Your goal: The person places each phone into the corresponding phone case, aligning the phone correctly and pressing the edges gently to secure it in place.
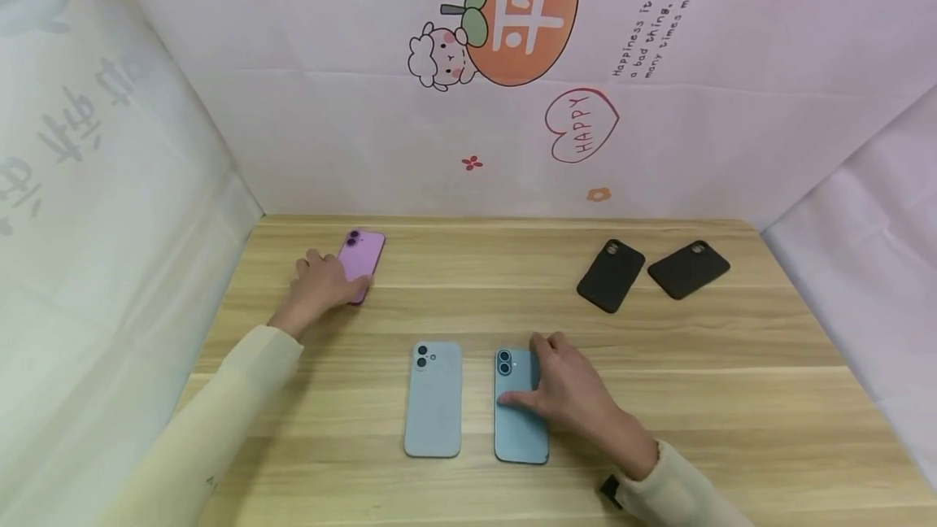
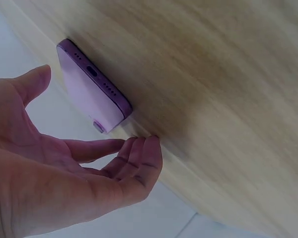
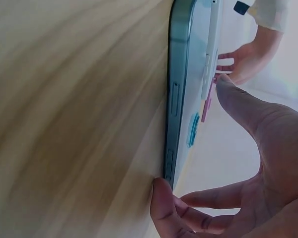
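Note:
In the head view a purple phone lies back up at the far left of the table. My left hand reaches over its near part. The left wrist view has thumb and fingers spread on either side of the purple phone, with a gap to it. A blue phone lies back up near the front middle, my right hand over its right side. In the right wrist view a fingertip is right at the lower edge of the blue phone, the thumb raised off its back.
A pale grey-blue phone-shaped piece with a camera corner lies left of the blue phone. Two black phone cases lie at the back right of the wooden table. Printed white cloth hangs behind and at both sides.

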A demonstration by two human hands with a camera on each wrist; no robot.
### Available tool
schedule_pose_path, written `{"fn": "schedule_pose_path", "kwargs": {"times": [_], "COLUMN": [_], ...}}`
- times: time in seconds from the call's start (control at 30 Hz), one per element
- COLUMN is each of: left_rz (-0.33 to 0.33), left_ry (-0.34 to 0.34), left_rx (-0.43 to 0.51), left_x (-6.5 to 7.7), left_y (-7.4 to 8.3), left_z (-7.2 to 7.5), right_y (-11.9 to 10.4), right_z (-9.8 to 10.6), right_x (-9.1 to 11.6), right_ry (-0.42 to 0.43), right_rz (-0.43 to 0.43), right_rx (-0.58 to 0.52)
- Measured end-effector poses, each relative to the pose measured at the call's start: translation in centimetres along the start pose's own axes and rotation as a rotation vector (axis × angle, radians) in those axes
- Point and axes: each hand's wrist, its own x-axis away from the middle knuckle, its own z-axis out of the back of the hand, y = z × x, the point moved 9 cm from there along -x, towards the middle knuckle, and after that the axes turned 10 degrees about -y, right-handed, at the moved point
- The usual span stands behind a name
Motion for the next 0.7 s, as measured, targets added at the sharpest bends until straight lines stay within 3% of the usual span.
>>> {"fn": "schedule_pose_path", "kwargs": {"times": [0.27,0.47,0.7], "left_rz": [0.024,0.039,0.047], "left_ry": [0.004,-0.006,-0.006], "left_rx": [-0.002,0.003,-0.005], "left_x": [-0.8,-0.9,-1.0], "left_y": [0.1,0.1,0.1], "left_z": [0.0,0.0,0.2], "right_y": [-0.3,1.8,4.5], "right_z": [0.0,1.3,3.5], "right_x": [-0.3,-1.0,-2.1], "right_ry": [-0.012,-0.035,-0.001], "right_rz": [-0.029,-0.069,-0.039], "right_rx": [0.036,0.017,-0.009]}}
